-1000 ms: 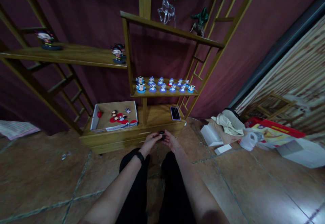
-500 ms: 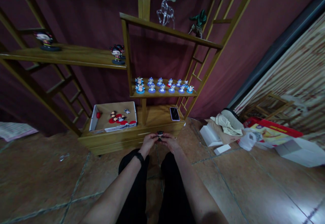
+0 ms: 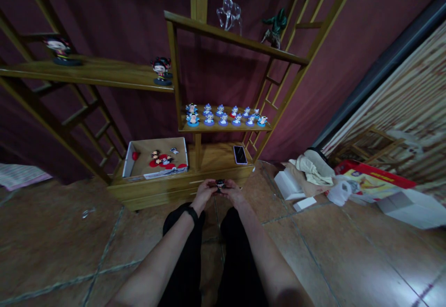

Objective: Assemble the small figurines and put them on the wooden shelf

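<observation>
Item: small dark-headed toy figurine (image 3: 220, 185), held in both hands above the knees.
I record the left hand (image 3: 205, 194) and right hand (image 3: 234, 194), fingers closed on it from either side, just before the low wooden shelf base (image 3: 156, 188). A pink-edged smartphone (image 3: 240, 154) and a shallow cardboard tray (image 3: 129, 158) lie on that base beyond.

Dim room: a maroon wall (image 3: 121, 14) at twelve o'clock backs wooden ladder shelving (image 3: 230, 37). Brown tiled floor (image 3: 52, 242) spreads from nine to three o'clock.
</observation>
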`<state>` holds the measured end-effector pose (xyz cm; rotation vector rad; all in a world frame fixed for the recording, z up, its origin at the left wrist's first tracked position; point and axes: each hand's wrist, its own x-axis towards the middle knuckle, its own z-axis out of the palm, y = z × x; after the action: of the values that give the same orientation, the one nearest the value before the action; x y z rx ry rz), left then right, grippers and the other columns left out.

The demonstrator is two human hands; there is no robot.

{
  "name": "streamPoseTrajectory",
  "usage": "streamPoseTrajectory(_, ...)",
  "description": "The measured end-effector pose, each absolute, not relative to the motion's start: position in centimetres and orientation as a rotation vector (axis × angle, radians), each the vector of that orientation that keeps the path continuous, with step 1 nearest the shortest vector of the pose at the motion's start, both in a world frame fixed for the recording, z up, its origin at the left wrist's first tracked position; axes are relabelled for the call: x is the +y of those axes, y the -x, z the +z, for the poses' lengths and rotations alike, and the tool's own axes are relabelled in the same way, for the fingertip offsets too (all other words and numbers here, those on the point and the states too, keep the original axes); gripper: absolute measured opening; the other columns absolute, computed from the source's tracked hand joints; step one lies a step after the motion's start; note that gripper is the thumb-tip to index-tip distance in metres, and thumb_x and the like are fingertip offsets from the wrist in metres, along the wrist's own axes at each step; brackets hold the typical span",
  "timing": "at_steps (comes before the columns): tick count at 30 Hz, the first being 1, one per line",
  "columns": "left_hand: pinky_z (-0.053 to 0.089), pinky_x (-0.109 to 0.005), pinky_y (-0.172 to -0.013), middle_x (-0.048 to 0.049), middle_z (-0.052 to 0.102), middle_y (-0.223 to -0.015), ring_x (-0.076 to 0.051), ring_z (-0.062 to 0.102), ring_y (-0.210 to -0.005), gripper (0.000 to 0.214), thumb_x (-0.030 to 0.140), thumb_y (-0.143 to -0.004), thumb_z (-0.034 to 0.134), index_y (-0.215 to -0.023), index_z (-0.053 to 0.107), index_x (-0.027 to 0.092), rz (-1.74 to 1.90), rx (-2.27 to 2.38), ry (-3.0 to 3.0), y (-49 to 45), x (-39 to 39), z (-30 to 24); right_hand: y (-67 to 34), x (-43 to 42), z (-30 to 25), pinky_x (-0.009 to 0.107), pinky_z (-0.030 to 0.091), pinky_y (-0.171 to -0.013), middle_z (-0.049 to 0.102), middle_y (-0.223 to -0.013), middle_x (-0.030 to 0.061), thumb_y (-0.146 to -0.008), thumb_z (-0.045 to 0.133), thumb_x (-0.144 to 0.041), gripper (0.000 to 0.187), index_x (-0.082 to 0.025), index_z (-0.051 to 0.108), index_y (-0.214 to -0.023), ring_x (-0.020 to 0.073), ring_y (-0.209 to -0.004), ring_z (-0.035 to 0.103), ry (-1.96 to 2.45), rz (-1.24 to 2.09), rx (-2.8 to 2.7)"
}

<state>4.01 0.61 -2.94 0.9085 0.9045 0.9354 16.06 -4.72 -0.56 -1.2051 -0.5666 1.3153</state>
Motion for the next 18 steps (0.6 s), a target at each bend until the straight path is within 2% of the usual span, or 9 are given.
streamPoseTrajectory(8, 0.045, -0.024, -0.055, 0.0016, 0.061, -0.065, -0.013, 0.059, -0.055, 0.043, 0.011, -0.049, 0.071, -0.087, 0.052, 0.017, 0.952, 1.001, -0.924, -4.12, 0.80, -3.18, -16.01, -4.20, -1.30, 0.027, 0.045, -0.059, 0.065, -0.068, -0.0015, -0.043, 0.069, -0.015, 0.034, -0.019, 0.061, -0.076, 0.0142, -0.062, 0.058, 1.245, 1.298, -0.568)
streamPoseTrajectory(18, 0.044, -0.023, -0.054, 0.0011, 0.061, -0.066, -0.012, 0.058, -0.058, 0.040, 0.012, -0.047, 0.071, -0.082, 0.052, 0.016, 1.000, 0.988, -0.934, -4.14, 0.44, -2.45, -15.87, -4.06, -1.23, 0.025, 0.042, -0.058, 0.066, -0.069, 0.0001, -0.044, 0.067, -0.018, 0.030, -0.017, 0.064, -0.074, 0.0145, -0.064, 0.057, 1.283, 1.266, -0.639)
